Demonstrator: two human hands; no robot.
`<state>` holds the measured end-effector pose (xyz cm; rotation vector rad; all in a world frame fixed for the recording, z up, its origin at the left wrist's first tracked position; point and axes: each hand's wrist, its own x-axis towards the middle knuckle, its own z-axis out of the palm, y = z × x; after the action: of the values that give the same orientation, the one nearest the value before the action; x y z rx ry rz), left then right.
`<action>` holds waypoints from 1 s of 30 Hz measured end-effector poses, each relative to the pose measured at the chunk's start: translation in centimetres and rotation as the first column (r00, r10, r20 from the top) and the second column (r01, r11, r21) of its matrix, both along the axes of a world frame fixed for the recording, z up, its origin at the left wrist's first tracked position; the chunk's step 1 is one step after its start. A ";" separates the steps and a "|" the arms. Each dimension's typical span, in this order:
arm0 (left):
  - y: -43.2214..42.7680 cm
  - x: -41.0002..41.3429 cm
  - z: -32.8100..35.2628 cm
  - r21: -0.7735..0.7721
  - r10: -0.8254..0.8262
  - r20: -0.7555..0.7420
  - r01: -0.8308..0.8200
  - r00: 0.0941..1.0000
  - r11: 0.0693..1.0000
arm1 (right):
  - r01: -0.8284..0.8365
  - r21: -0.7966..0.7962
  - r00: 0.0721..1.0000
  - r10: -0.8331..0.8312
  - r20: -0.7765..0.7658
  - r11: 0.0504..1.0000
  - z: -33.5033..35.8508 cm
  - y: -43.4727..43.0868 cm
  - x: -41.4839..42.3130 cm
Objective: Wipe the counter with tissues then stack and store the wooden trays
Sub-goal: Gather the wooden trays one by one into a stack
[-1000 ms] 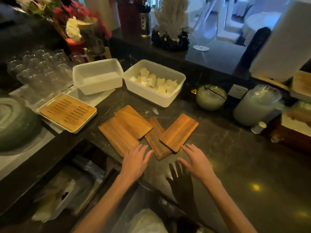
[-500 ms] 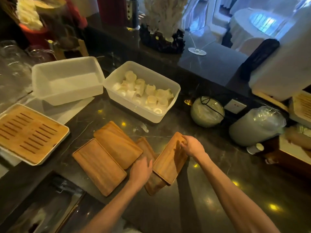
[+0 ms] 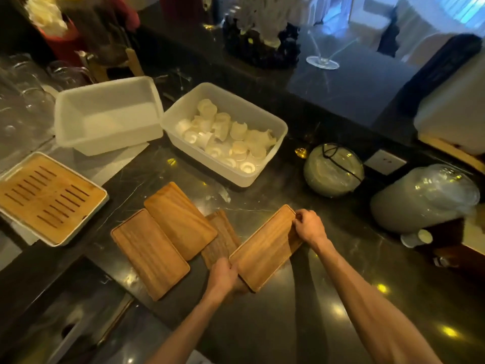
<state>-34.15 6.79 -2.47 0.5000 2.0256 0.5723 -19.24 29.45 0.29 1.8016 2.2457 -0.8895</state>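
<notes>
Several flat wooden trays lie on the dark marble counter [image 3: 328,298]. The rightmost tray [image 3: 265,248] is tilted off the counter. My right hand [image 3: 309,227] grips its far right corner and my left hand [image 3: 223,277] grips its near left corner. Partly under it lies a darker tray [image 3: 221,237]. To the left, a tray [image 3: 179,219] overlaps the near-left tray [image 3: 149,253]. No tissue is visible in either hand.
A slatted wooden tray in a white frame [image 3: 47,198] sits at the left. Behind stand an empty white bin [image 3: 107,114] and a white bin of cups [image 3: 223,132]. A round glass jar [image 3: 333,169] and a bagged container [image 3: 422,198] stand right.
Both hands went from hovering flat near the trays to gripping the rightmost tray at opposite corners and tilting it up. The camera moved closer.
</notes>
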 end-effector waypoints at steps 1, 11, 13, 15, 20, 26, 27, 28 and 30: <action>-0.2 0.4 0.5 0.034 0.041 0.001 -0.041 0.999 0.999 | 0.050 0.006 0.997 -0.050 -0.056 0.999 0.4 -0.1 1.2; 1.3 9.2 6.3 0.404 0.017 0.237 -0.114 0.971 0.908 | 0.562 -0.207 0.648 -0.583 -0.491 0.800 2.5 -9.5 22.4; 1.0 12.4 6.3 0.403 -0.041 0.237 -0.060 0.971 0.913 | 0.644 -0.218 0.569 -0.650 -0.504 0.733 1.6 -12.8 26.5; 0.3 15.5 5.8 0.383 -0.072 0.237 -0.025 0.969 0.923 | 0.702 -0.236 0.505 -0.704 -0.499 0.672 0.5 -16.0 30.1; -1.5 22.4 3.4 0.310 -0.188 0.215 0.115 0.958 0.944 | 0.763 -0.262 0.464 -0.783 -0.414 0.591 -1.7 -22.6 37.4; -3.3 26.3 0.8 0.303 -0.314 0.200 0.246 0.928 0.921 | 0.777 -0.234 0.466 -0.783 -0.412 0.585 -2.6 -26.4 41.1; -3.6 26.5 0.4 0.305 -0.320 0.205 0.250 0.925 0.919 | 0.772 -0.232 0.466 -0.775 -0.427 0.592 -2.6 -26.8 41.1; -3.9 26.6 0.0 0.300 -0.326 0.202 0.259 0.923 0.918 | 0.768 -0.227 0.474 -0.769 -0.428 0.599 -2.7 -27.1 41.0; -4.3 26.8 -0.7 0.290 -0.331 0.168 0.274 0.929 0.917 | 0.766 -0.227 0.484 -0.772 -0.412 0.602 -2.8 -27.7 40.6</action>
<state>-7.38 2.51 -3.13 0.8596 1.6328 0.6736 21.41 1.80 -2.48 2.9223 1.4649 -1.6292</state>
